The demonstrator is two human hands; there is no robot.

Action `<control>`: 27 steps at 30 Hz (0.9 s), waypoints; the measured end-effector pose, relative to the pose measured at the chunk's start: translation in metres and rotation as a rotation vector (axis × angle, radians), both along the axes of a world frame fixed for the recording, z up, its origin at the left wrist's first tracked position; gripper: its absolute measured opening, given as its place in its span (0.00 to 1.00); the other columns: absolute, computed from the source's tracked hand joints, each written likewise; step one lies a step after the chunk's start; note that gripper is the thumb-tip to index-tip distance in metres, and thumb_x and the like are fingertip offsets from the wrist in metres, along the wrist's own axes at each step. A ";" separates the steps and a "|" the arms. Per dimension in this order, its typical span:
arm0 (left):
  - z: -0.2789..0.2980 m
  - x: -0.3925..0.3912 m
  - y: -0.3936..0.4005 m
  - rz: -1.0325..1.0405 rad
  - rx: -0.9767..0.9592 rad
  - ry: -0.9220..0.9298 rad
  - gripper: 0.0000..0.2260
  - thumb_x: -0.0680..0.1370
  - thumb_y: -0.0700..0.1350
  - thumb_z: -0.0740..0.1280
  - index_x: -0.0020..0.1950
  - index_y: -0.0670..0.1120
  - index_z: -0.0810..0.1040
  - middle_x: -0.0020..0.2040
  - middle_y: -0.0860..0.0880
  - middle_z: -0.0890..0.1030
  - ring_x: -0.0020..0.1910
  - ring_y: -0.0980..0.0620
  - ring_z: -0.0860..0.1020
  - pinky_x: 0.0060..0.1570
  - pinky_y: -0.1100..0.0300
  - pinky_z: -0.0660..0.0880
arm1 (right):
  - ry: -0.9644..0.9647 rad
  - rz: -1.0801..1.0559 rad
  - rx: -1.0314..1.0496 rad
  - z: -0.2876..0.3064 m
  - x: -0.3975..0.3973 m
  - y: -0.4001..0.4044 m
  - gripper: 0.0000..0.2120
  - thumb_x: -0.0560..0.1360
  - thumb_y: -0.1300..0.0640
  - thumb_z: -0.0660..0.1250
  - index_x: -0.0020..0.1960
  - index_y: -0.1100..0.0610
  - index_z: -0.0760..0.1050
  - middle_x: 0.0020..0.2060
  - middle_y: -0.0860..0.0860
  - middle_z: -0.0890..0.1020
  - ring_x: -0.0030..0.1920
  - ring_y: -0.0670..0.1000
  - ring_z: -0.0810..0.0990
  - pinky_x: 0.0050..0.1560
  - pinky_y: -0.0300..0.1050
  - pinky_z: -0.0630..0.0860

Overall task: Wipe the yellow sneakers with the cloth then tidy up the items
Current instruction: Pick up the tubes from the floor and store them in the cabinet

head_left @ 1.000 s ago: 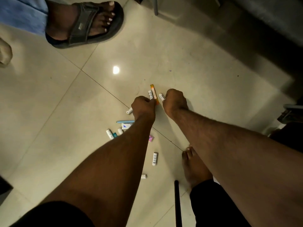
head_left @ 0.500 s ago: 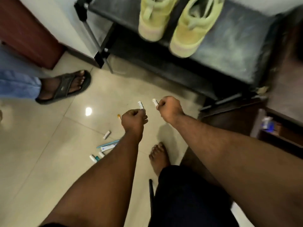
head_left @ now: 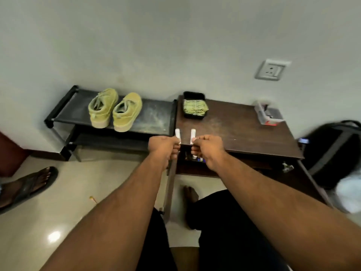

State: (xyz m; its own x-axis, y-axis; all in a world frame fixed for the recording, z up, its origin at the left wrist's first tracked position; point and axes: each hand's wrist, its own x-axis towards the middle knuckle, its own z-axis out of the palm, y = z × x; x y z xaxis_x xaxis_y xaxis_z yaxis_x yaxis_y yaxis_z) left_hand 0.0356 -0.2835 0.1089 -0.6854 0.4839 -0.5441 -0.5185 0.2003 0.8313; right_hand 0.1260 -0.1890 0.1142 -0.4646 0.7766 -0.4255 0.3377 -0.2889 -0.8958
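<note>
You rise from floor: left hand (head_left: 163,146) and right hand (head_left: 207,148) each grip white tube (head_left: 177,135), now over table (head_left: 244,132); stow next.

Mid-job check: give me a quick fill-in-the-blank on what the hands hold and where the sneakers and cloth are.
1. Each hand, left hand and right hand, grips one small white ____.
2. The sneakers sit on the black ____.
3. The cloth lies in a black tray on the brown ____.

Missing words: tube; rack; table
</note>
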 end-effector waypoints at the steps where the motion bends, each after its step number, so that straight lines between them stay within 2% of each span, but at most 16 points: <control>1: -0.003 0.019 0.011 -0.031 -0.023 -0.003 0.11 0.75 0.37 0.69 0.35 0.44 0.72 0.31 0.45 0.74 0.23 0.55 0.67 0.20 0.67 0.62 | -0.014 0.003 -0.034 0.002 0.021 0.013 0.07 0.74 0.67 0.67 0.38 0.61 0.76 0.30 0.56 0.78 0.27 0.50 0.76 0.32 0.43 0.78; 4: -0.025 0.069 0.044 -0.114 -0.141 0.013 0.07 0.72 0.39 0.73 0.36 0.43 0.76 0.33 0.44 0.77 0.25 0.53 0.68 0.24 0.65 0.65 | -0.072 0.029 -0.113 -0.012 0.077 0.049 0.07 0.74 0.68 0.67 0.38 0.62 0.76 0.32 0.56 0.79 0.29 0.50 0.77 0.32 0.43 0.79; 7: -0.066 0.104 0.077 -0.177 -0.264 0.048 0.05 0.69 0.40 0.75 0.39 0.41 0.80 0.35 0.44 0.78 0.26 0.52 0.70 0.28 0.64 0.67 | -0.135 -0.002 -0.182 -0.052 0.120 0.082 0.06 0.73 0.69 0.68 0.37 0.64 0.77 0.32 0.58 0.78 0.29 0.51 0.76 0.31 0.45 0.78; 10: -0.113 0.127 0.105 -0.186 -0.332 0.042 0.04 0.71 0.40 0.74 0.37 0.42 0.81 0.34 0.46 0.80 0.25 0.53 0.70 0.26 0.66 0.65 | -0.184 -0.052 -0.242 -0.095 0.144 0.112 0.03 0.73 0.69 0.69 0.40 0.67 0.78 0.33 0.59 0.79 0.32 0.52 0.77 0.32 0.44 0.79; 12: -0.142 0.134 0.126 -0.161 -0.339 -0.051 0.05 0.73 0.38 0.72 0.38 0.41 0.79 0.31 0.46 0.78 0.22 0.54 0.69 0.23 0.68 0.64 | -0.186 -0.095 -0.285 -0.126 0.151 0.128 0.03 0.73 0.69 0.68 0.45 0.70 0.77 0.34 0.58 0.79 0.33 0.52 0.77 0.30 0.42 0.80; 14: -0.166 0.132 0.146 -0.121 -0.358 -0.178 0.07 0.76 0.36 0.68 0.38 0.41 0.76 0.28 0.45 0.75 0.20 0.54 0.68 0.21 0.68 0.63 | -0.177 -0.152 -0.329 -0.153 0.152 0.139 0.05 0.74 0.69 0.67 0.49 0.71 0.76 0.35 0.59 0.78 0.33 0.53 0.76 0.31 0.43 0.81; 17: -0.205 0.125 0.181 -0.022 -0.361 -0.292 0.04 0.76 0.34 0.69 0.41 0.38 0.77 0.31 0.43 0.77 0.24 0.51 0.73 0.22 0.64 0.72 | -0.161 -0.234 -0.402 -0.197 0.146 0.157 0.05 0.74 0.70 0.66 0.49 0.72 0.75 0.34 0.61 0.78 0.33 0.56 0.78 0.32 0.43 0.81; 19: -0.225 0.122 0.199 0.027 -0.333 -0.317 0.03 0.74 0.32 0.70 0.46 0.36 0.78 0.35 0.41 0.79 0.28 0.49 0.77 0.24 0.63 0.76 | -0.139 -0.271 -0.437 -0.223 0.137 0.166 0.01 0.74 0.71 0.66 0.45 0.70 0.76 0.34 0.61 0.79 0.32 0.57 0.79 0.34 0.44 0.82; 22: -0.249 0.120 0.217 0.072 -0.298 -0.343 0.03 0.73 0.31 0.70 0.43 0.37 0.78 0.36 0.41 0.80 0.30 0.49 0.77 0.30 0.61 0.79 | -0.092 -0.307 -0.452 -0.250 0.121 0.175 0.05 0.72 0.70 0.69 0.39 0.64 0.76 0.32 0.58 0.80 0.30 0.54 0.80 0.36 0.46 0.81; 24: -0.264 0.121 0.224 0.089 -0.310 -0.327 0.03 0.73 0.32 0.71 0.44 0.38 0.79 0.37 0.42 0.81 0.30 0.50 0.77 0.31 0.60 0.79 | -0.076 -0.317 -0.437 -0.263 0.113 0.180 0.05 0.72 0.68 0.70 0.38 0.62 0.78 0.32 0.57 0.80 0.30 0.53 0.78 0.36 0.45 0.79; 27: -0.279 0.124 0.229 0.133 -0.326 -0.284 0.05 0.72 0.34 0.72 0.47 0.39 0.81 0.37 0.44 0.82 0.27 0.54 0.75 0.25 0.63 0.72 | -0.072 -0.319 -0.387 -0.278 0.105 0.187 0.06 0.72 0.67 0.70 0.38 0.60 0.78 0.32 0.56 0.79 0.32 0.52 0.75 0.35 0.44 0.75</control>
